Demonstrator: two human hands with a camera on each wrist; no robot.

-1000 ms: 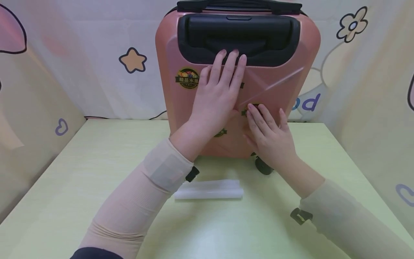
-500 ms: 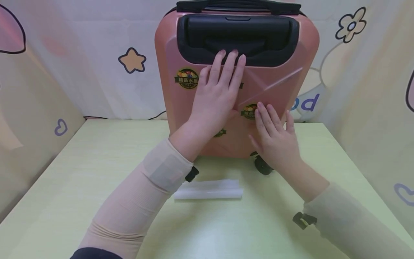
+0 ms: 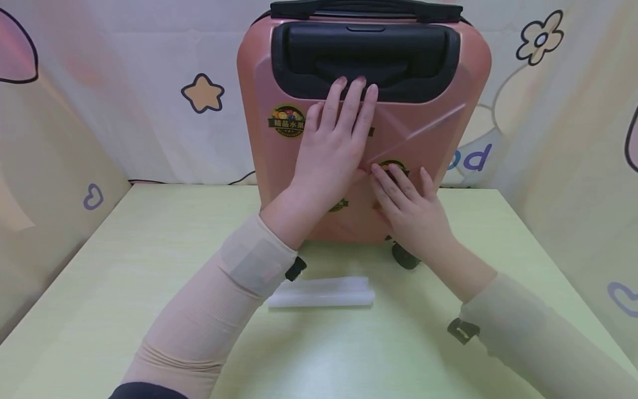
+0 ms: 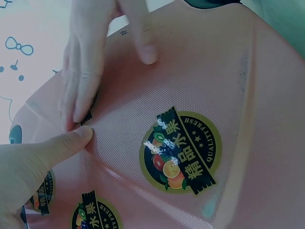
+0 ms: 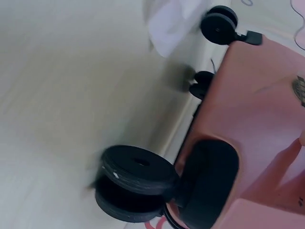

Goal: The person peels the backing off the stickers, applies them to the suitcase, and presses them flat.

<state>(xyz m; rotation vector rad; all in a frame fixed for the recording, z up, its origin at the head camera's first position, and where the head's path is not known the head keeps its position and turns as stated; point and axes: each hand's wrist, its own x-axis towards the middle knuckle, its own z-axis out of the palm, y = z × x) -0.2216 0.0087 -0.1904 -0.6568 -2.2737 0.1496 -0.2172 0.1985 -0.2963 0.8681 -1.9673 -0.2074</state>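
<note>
A pink suitcase (image 3: 423, 127) with a black handle recess (image 3: 369, 55) stands upright on the table. My left hand (image 3: 329, 147) lies against its front with straight fingers, the fingertips reaching the recess. Lower right, my right hand (image 3: 411, 208) rests its extended fingers across a round fruit sticker (image 3: 394, 165), covering most of it. Another fruit sticker (image 3: 287, 121) shows left of the left hand, and others are partly hidden by that hand. In the left wrist view, a fruit sticker (image 4: 181, 151) with whitish shiny spots sits below the right hand's thumb.
A white sheet or roll (image 3: 321, 292) lies on the pale green table (image 3: 349, 354) in front of the suitcase. Black caster wheels (image 5: 138, 181) carry the suitcase. A patterned cloth (image 3: 149, 111) hangs behind and at both sides.
My right hand first slid right, uncovering much of the sticker, then came back left over it. The left hand and the suitcase stay in place.
</note>
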